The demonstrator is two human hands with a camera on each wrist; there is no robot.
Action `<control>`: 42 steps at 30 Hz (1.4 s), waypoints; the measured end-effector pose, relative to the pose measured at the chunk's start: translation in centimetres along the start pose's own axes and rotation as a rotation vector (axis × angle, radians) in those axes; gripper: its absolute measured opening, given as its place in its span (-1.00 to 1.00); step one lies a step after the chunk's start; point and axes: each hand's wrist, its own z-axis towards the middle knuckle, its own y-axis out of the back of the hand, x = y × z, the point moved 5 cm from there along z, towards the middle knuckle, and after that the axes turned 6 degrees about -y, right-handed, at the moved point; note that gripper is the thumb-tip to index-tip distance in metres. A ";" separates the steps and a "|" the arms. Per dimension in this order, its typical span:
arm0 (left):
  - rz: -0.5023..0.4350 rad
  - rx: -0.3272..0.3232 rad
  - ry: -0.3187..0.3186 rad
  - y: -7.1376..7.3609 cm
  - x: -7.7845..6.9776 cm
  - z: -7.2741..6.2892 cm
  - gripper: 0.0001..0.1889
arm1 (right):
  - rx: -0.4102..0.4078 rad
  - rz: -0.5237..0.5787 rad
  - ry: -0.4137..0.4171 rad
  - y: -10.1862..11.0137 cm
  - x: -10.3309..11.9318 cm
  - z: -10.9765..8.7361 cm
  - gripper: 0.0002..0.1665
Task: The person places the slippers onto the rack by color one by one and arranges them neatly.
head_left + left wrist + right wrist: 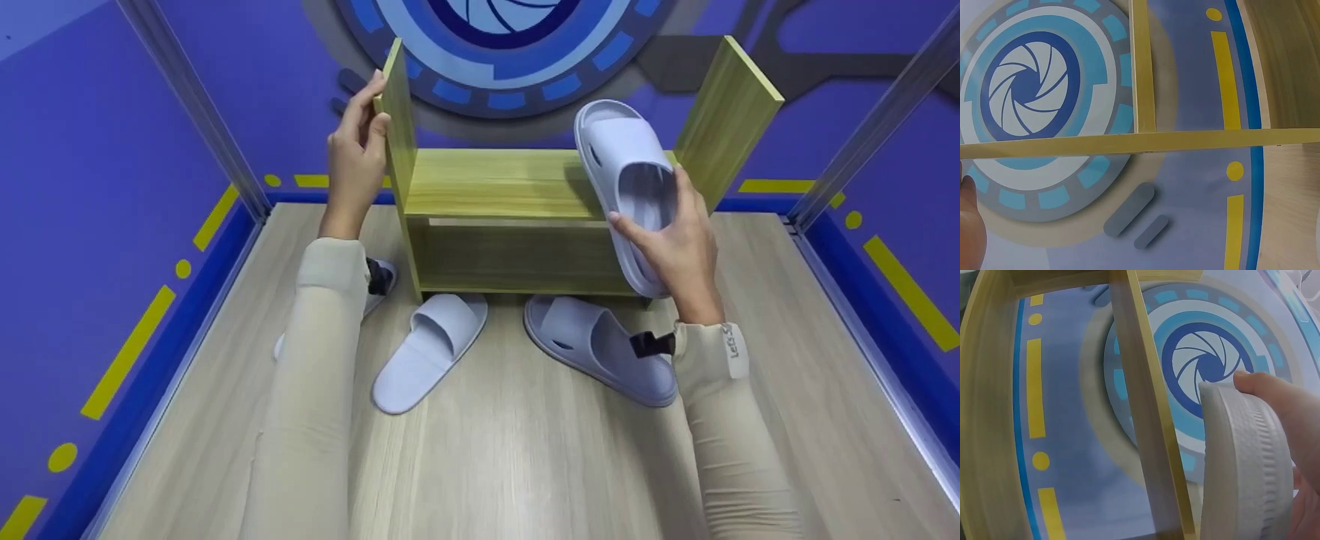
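Note:
My right hand (pixel 682 244) grips a pale grey slide sandal (pixel 622 142), thumb on the near side, holding it tilted before the right part of a wooden shelf (pixel 495 176). In the right wrist view the sandal's ridged sole edge (pixel 1247 461) shows beside the board. At the upper front corner of the shelf's left side panel (pixel 401 127), my left hand (pixel 358 150) holds the edge; its fingertips are partly hidden. The left wrist view catches only part of that hand (pixel 970 225). Two more sandals lie on the floor before the shelf, one left (pixel 420 367), one right (pixel 607 349).
Partly behind my left sleeve lies another light sandal (pixel 384 274). The shelf has two levels and a tall right side panel (pixel 727 120). Blue printed walls (pixel 97 187) enclose the wood-look floor (pixel 480 465) at the back and both sides.

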 end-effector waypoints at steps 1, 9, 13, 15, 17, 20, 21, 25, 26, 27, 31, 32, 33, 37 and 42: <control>0.000 0.001 0.006 0.0 0.0 0.0 -0.56 | 0.002 -0.007 -0.012 -0.1 0.2 0.2 0.25; 0.026 0.018 0.144 0.3 -1.2 0.2 -0.55 | 0.026 -0.065 -0.042 -1.4 2.2 1.5 0.27; 0.027 0.022 0.150 0.4 -1.9 0.1 -0.55 | 0.068 -0.099 -0.073 -2.4 3.0 2.1 0.30; 0.028 0.022 0.145 0.4 -1.9 0.1 -0.55 | 0.089 -0.127 -0.096 -2.9 3.2 2.3 0.31; 0.023 0.020 0.145 0.4 -1.8 0.1 -0.55 | 0.109 -0.151 -0.111 -3.3 3.5 2.6 0.32; 0.016 0.017 0.150 0.5 -1.9 0.1 -0.55 | 0.132 -0.182 -0.128 -3.9 4.0 3.1 0.33; 0.010 0.018 0.154 0.5 -1.9 0.1 -0.56 | 0.140 -0.185 -0.136 -4.0 4.1 3.2 0.33; 0.006 0.021 0.161 0.5 -1.9 0.1 -0.55 | 0.162 -0.202 -0.173 -4.3 4.6 3.9 0.33; 0.007 0.021 0.160 0.4 -2.0 0.1 -0.55 | 0.167 -0.203 -0.178 -4.3 4.7 4.1 0.33; 0.005 0.021 0.161 0.4 -2.0 0.1 -0.55 | 0.170 -0.206 -0.180 -4.4 4.9 4.2 0.33; 0.003 0.019 0.164 0.3 -2.0 0.2 -0.55 | 0.170 -0.210 -0.175 -4.7 5.4 4.7 0.33; 0.003 0.020 0.164 0.3 -2.0 0.2 -0.55 | 0.168 -0.212 -0.173 -4.7 5.5 4.7 0.32; 0.002 0.022 0.165 0.3 -2.0 0.2 -0.55 | 0.165 -0.213 -0.169 -4.8 5.5 4.8 0.32; 0.003 0.029 0.162 0.1 -2.2 0.2 -0.55 | 0.166 -0.220 -0.165 -5.2 5.6 5.0 0.31; -0.004 0.032 0.155 0.0 -2.3 0.2 -0.55 | 0.188 -0.236 -0.182 -5.7 5.4 5.1 0.33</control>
